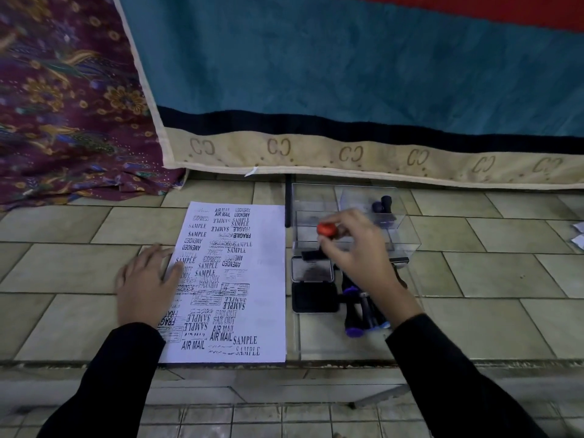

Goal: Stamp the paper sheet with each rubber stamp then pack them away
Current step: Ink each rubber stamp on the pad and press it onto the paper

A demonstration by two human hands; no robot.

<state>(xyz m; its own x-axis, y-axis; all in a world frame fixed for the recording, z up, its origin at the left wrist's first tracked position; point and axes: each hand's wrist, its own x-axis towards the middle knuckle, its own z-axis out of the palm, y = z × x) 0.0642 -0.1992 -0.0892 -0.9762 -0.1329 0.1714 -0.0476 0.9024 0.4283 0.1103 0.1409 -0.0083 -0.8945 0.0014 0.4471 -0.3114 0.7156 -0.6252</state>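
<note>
A white paper sheet [252, 279] covered with many black stamp prints lies on the tiled floor. My left hand [147, 284] rests flat on its left edge. My right hand [354, 248] holds a stamp with a red knob [327, 229] above the open black ink pad [314, 284], in front of a clear plastic box [407, 229]. Several purple-ended stamps [354, 314] lie beside the pad under my right wrist. Two dark stamps [383, 205] stand inside the box at its back.
A teal towel with a beige border [316, 90] hangs behind the work area, with a patterned maroon cloth [63, 105] at the left. A black rod [288, 200] stands behind the sheet. The floor drops a step [284, 365] just below the sheet.
</note>
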